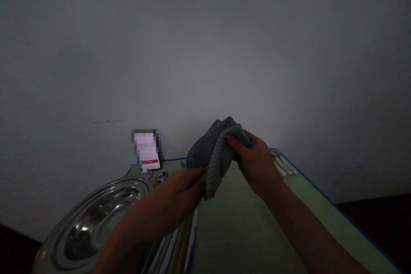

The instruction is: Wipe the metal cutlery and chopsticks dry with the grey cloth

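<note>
A grey cloth point(215, 150) with a black-and-white checked edge is bunched up between my two hands, above the table. My right hand point(255, 156) is closed on its upper right part, thumb pressed on top. Lower down on the left side, my left hand point(183, 190) grips the cloth, its fingertips partly hidden in the folds. Whether anything is wrapped inside the cloth cannot be made out. Below my left forearm lie several long, thin utensils point(170, 250), partly covered by the arm.
A large shiny metal basin point(86, 205) stands at the left. Behind it a phone point(149, 150) leans on the wall point(205, 51). Several pieces of cutlery point(284, 165) lie at the back right of the green table point(244, 235), which has a blue edge.
</note>
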### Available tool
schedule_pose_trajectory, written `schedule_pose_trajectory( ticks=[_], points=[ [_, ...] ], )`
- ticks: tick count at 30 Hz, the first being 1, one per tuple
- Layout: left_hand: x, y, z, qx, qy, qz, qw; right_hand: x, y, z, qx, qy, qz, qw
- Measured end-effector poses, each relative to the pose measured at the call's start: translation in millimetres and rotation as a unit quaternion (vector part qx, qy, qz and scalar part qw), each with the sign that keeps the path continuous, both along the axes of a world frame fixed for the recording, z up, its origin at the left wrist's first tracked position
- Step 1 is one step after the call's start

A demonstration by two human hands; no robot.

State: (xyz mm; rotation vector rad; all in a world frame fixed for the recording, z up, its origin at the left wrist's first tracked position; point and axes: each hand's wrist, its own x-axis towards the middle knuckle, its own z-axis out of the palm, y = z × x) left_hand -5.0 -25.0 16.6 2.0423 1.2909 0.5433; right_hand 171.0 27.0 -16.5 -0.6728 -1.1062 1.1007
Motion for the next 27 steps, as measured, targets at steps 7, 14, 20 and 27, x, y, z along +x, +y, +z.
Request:
schedule_pose_trajectory(
  ticks=[7, 14, 20, 27],
  points=[
    [-9.6, -5.8, 13.0, -0.020, 0.029, 0.020, 0.999, 13.2, -7.0, 13.6, 0.074, -0.220, -0.039, 0.972],
    [-19.6, -12.3, 14.3, -0.007, 0.104, 0.057, 0.993, 28.1, -11.4, 21.1, 0.119, -0.331, -0.025, 0.936],
    [-17.1, -9.4, 15.4, -0.003, 0.078, 0.045, 0.996, 18.9, -10.9, 19.0, 0.096, -0.275, -0.050, 0.955],
    [4.4, 1.2, 2.8, 0.039, 0.032, 0.015, 0.999, -18.8, -6.4, -1.8, -0.055, 0.062, -0.035, 0.996]
  ],
)
